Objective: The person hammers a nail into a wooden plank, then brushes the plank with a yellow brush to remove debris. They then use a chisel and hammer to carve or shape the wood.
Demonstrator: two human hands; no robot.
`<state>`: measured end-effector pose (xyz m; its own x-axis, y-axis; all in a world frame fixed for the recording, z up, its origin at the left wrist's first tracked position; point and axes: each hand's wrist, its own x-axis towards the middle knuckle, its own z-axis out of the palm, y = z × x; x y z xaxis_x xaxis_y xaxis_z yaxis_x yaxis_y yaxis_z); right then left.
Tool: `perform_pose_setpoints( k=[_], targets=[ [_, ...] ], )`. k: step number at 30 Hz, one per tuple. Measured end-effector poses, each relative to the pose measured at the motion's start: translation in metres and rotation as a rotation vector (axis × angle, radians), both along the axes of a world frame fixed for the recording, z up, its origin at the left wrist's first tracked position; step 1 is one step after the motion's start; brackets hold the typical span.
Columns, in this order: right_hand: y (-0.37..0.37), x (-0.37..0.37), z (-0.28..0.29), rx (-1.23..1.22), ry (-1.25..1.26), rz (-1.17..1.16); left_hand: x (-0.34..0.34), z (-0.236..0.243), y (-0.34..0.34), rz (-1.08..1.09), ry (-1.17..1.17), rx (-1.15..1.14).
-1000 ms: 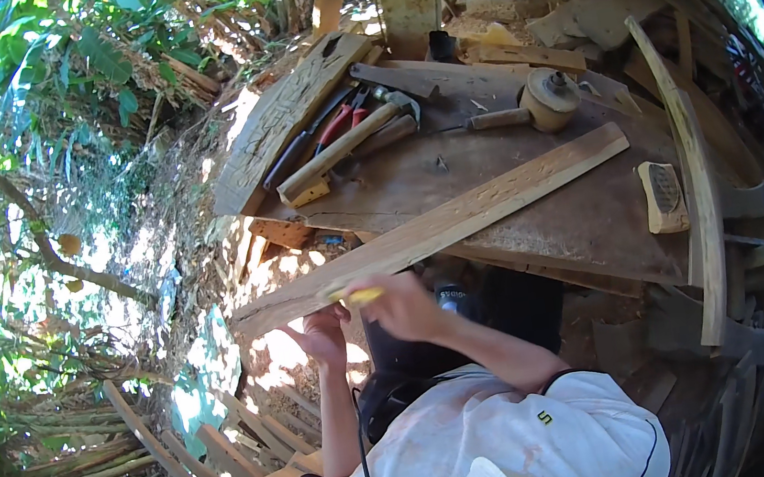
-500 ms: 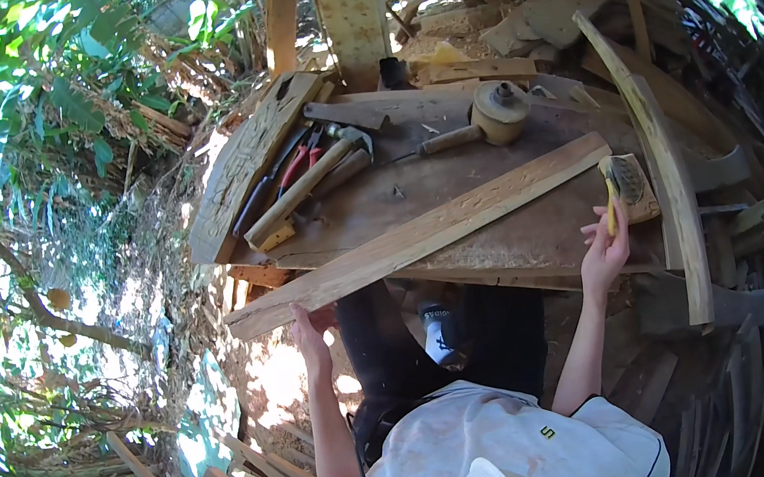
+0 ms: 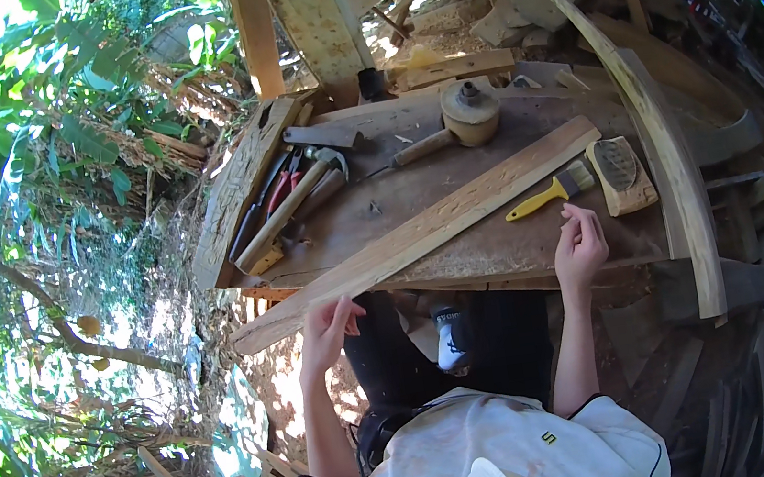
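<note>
A long pale board [image 3: 428, 225] lies diagonally across the wooden bench [image 3: 412, 176], its left end past the front edge. By that edge my left hand [image 3: 330, 327] has curled fingers at the board; whatever is in them is hidden. My right hand [image 3: 580, 243] is raised, empty, with loosely bent fingers apart, just below a yellow-handled paintbrush [image 3: 539, 198] lying on the bench. Right of the brush rests a wooden block with a dark textured face [image 3: 623, 176]. A round wooden pot-like object [image 3: 472, 120] and a wooden-handled tool [image 3: 423, 147] sit farther back.
A hammer [image 3: 287, 214] and red-handled pliers [image 3: 279, 189] lie at the bench's left beside a thick weathered plank [image 3: 232, 200]. A curved wooden length [image 3: 658, 135] crosses the right end. An upright post [image 3: 311, 31] and piled offcuts [image 3: 544, 5] are behind; foliage [image 3: 47, 109] is left.
My right hand has carried the paintbrush rightward from over the board, set it down beside the block and let go. My left hand has shifted slightly right along the board's front edge.
</note>
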<state>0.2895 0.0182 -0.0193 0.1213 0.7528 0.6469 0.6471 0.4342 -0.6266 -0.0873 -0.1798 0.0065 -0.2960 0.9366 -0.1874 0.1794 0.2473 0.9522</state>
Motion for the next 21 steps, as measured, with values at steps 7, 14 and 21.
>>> perform_pose_setpoints(
  k=[7, 14, 21],
  targets=[
    [-0.001, 0.002, 0.001, 0.028, 0.006, 0.038, 0.015, 0.029, 0.089, 0.132, 0.611, 0.137],
    [-0.002, 0.007, 0.001, 0.029, -0.002, 0.078, -0.025, 0.058, 0.133, 0.289, 1.324, 0.326],
    [-0.001, 0.007, -0.003, 0.036, -0.003, 0.087, -0.087, 0.053, 0.13, 0.248, 1.378, -0.053]
  ],
)
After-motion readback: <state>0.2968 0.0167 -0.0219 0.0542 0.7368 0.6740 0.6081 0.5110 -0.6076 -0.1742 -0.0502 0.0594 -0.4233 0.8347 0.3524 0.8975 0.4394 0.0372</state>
